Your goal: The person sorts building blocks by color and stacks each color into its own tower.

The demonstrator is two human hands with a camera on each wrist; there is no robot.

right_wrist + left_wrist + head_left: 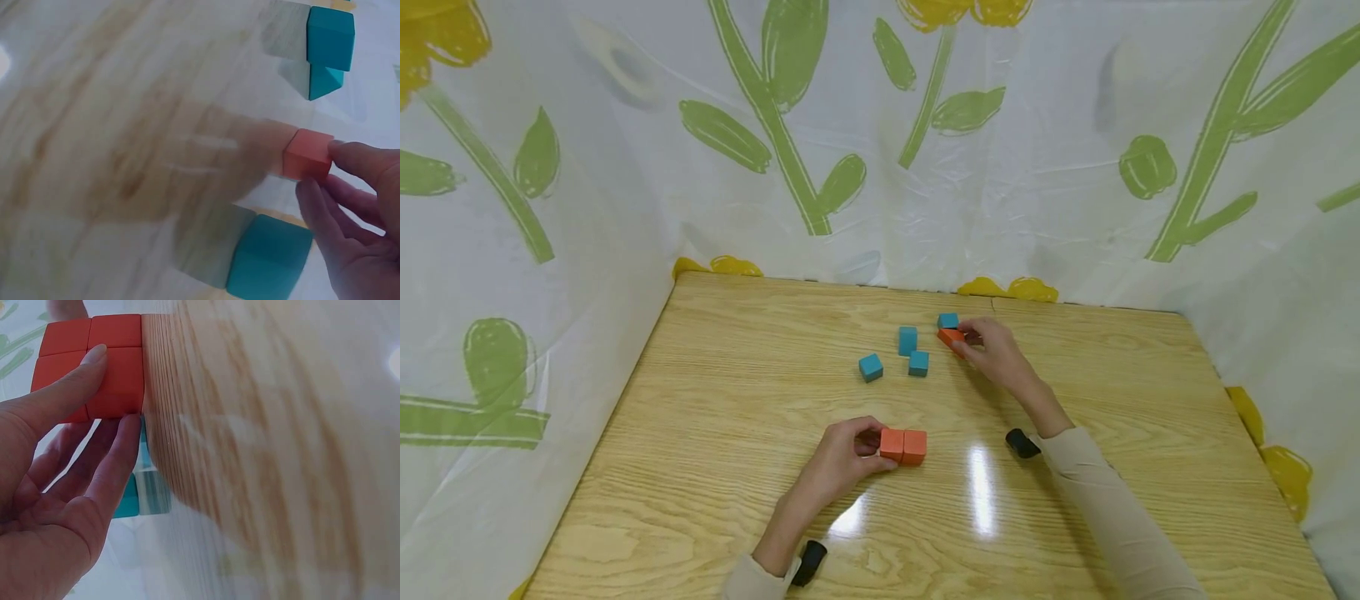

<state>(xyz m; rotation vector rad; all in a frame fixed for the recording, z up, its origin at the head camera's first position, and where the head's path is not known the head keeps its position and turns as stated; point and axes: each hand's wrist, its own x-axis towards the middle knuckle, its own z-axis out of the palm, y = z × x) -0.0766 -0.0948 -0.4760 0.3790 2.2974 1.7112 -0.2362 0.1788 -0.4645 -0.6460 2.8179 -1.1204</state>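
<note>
My left hand (838,458) grips a small block of red cubes (903,446), thumb flat on the near face and fingers on the opposite side. In the left wrist view these red cubes (115,381) stand two high and two wide against the tabletop. Farther away and to the right, my right hand (1000,354) pinches a single red cube (307,155) between thumb and fingertips. That cube looks tilted in the head view, just in front of a blue cube (948,321). Its far side is partly hidden by the fingers.
Several more blue pieces lie toward the back: one at left (871,367), a taller-looking one (907,340) and another cube (918,363). The wooden table (715,375) ends at a hanging flower-print sheet (880,217) behind and at the sides.
</note>
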